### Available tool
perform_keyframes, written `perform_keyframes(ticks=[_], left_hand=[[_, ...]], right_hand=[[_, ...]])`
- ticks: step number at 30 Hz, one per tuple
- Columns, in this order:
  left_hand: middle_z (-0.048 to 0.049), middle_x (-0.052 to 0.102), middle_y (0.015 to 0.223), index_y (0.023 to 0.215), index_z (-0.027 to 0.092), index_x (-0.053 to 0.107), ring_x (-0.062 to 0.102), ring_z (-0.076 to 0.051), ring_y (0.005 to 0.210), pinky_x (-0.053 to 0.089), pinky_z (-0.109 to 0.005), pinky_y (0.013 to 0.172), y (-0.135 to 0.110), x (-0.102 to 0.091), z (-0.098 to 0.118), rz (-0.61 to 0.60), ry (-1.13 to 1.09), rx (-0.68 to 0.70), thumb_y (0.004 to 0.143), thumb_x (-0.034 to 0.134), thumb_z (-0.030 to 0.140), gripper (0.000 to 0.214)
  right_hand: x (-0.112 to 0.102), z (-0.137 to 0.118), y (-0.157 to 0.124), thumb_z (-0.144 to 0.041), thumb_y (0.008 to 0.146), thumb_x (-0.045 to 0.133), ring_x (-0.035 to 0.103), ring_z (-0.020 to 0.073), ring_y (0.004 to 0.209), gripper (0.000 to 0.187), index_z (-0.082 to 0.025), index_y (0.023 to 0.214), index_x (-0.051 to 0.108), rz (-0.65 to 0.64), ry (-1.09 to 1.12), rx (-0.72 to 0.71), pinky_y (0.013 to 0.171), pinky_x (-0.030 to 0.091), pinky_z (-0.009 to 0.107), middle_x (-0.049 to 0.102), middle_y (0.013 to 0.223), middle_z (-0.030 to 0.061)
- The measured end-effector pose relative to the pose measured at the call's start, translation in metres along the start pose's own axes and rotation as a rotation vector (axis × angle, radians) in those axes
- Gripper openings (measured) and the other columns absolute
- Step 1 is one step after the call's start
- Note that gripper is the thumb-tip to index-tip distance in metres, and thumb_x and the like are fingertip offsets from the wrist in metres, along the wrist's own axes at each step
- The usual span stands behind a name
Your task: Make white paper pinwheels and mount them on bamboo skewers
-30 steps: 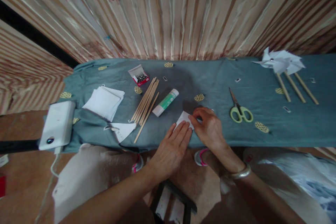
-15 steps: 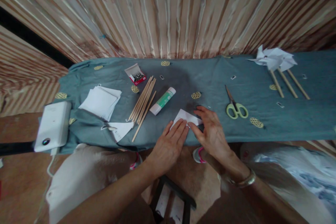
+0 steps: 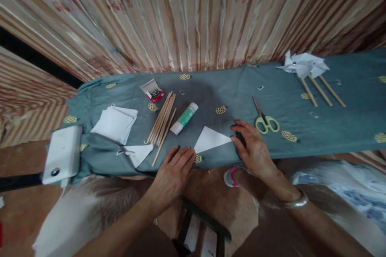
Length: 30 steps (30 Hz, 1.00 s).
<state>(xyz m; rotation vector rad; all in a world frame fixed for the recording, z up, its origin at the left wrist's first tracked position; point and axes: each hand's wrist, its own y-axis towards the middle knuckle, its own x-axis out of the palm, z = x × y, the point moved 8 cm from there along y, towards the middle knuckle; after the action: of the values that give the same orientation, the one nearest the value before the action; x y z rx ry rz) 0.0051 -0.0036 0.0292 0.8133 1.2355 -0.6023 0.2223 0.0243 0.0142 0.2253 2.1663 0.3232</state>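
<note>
A: How many pieces of paper in the middle?

B: Just one — a white paper triangle (image 3: pixel 211 140), lying flat near the front edge of the cloth-covered worktop (image 3: pixel 229 92).

A: And hands around it?

B: Two, both unclenched and gripping nothing. Left hand (image 3: pixel 175 170) at eight o'clock from the triangle, fingers stretched out together, tips right by the eight-o'clock corner. Right hand (image 3: pixel 253 148) at three o'clock, fingers loosely spread, thumb right by the three-o'clock tip. Cannot tell whether touching or just beside. One bracelet (image 3: pixel 298 200) on the right wrist.

A: Tools, counted from that triangle?

B: One glue stick (image 3: pixel 184 118) on its side at ten o'clock, near. One pair of scissors (image 3: pixel 264 118) at two, blades pointing to eleven.

A: Wooden pieces?

B: One single stick (image 3: pixel 164 137) at nine, beside one overlapping bundle (image 3: pixel 163 118) — too tight to count.

A: Farther out?

B: One small red-and-white box (image 3: pixel 157 97) at ten, holding metal pieces too small to count. One stack of white sheets (image 3: pixel 113 124) at nine. Toward two, three sticks under overlapping white pinwheels (image 3: pixel 301 64).
</note>
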Motion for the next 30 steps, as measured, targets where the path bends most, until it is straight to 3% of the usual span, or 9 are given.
perform_keyframes(ticks=[9, 14, 17, 22, 27, 30], left_hand=[[-0.0147, 0.067, 0.121, 0.123, 0.006, 0.057, 0.058, -0.027, 0.116, 0.046, -0.048, 0.104, -0.006, -0.004, -0.003, 0.054, -0.032, -0.027, 0.092, 0.050, 0.014, 0.032], [-0.0139, 0.068, 0.116, 0.117, 0.007, 0.060, 0.060, -0.027, 0.110, 0.048, -0.048, 0.100, 0.000, -0.009, -0.004, 0.069, -0.064, -0.039, 0.092, 0.053, 0.016, 0.028], [-0.0134, 0.069, 0.114, 0.115, 0.007, 0.061, 0.061, -0.027, 0.107, 0.050, -0.047, 0.098, 0.003, -0.013, -0.005, 0.081, -0.080, -0.051, 0.092, 0.053, 0.016, 0.026], [-0.0122, 0.069, 0.112, 0.115, 0.010, 0.060, 0.062, -0.025, 0.104, 0.049, -0.047, 0.099, 0.010, -0.021, -0.009, 0.103, -0.137, -0.080, 0.091, 0.054, 0.016, 0.026], [-0.0172, 0.062, 0.127, 0.131, 0.010, 0.050, 0.059, -0.028, 0.115, 0.050, -0.045, 0.096, 0.020, -0.035, -0.015, 0.183, -0.142, -0.119, 0.092, 0.054, 0.017, 0.040], [-0.0200, 0.055, 0.137, 0.143, 0.012, 0.036, 0.055, -0.029, 0.123, 0.051, -0.044, 0.095, 0.027, -0.040, -0.012, 0.213, -0.144, -0.131, 0.094, 0.051, 0.017, 0.052]], right_hand=[[-0.005, -0.002, 0.007, -0.037, 0.098, 0.042, 0.058, 0.0303, 0.119, 0.032, -0.018, 0.110, 0.065, -0.001, 0.045, 0.043, 0.105, 0.043, 0.053, 0.065, 0.123, 0.0163], [0.009, -0.017, 0.014, -0.042, 0.093, 0.053, 0.057, 0.0302, 0.122, 0.033, -0.019, 0.113, 0.066, -0.135, 0.132, 0.043, 0.105, 0.044, 0.051, 0.064, 0.127, 0.0144], [0.018, -0.027, 0.017, -0.040, 0.087, 0.062, 0.058, 0.0311, 0.121, 0.024, -0.021, 0.101, 0.068, -0.176, 0.142, 0.022, 0.103, 0.045, 0.051, 0.064, 0.128, 0.0135], [0.021, -0.030, 0.019, -0.030, 0.085, 0.062, 0.064, 0.0272, 0.113, 0.009, -0.022, 0.081, 0.064, -0.175, 0.277, 0.080, 0.099, 0.047, 0.047, 0.069, 0.119, 0.0116], [0.005, -0.034, 0.020, -0.034, 0.087, 0.061, 0.068, 0.0259, 0.107, 0.013, -0.023, 0.082, 0.060, -0.081, 0.353, 0.168, 0.092, 0.052, 0.043, 0.070, 0.118, 0.0114], [-0.010, -0.054, 0.019, -0.031, 0.090, 0.057, 0.061, 0.0281, 0.119, 0.011, -0.022, 0.085, 0.060, 0.027, 0.241, 0.046, 0.099, 0.049, 0.047, 0.063, 0.130, 0.0153]])
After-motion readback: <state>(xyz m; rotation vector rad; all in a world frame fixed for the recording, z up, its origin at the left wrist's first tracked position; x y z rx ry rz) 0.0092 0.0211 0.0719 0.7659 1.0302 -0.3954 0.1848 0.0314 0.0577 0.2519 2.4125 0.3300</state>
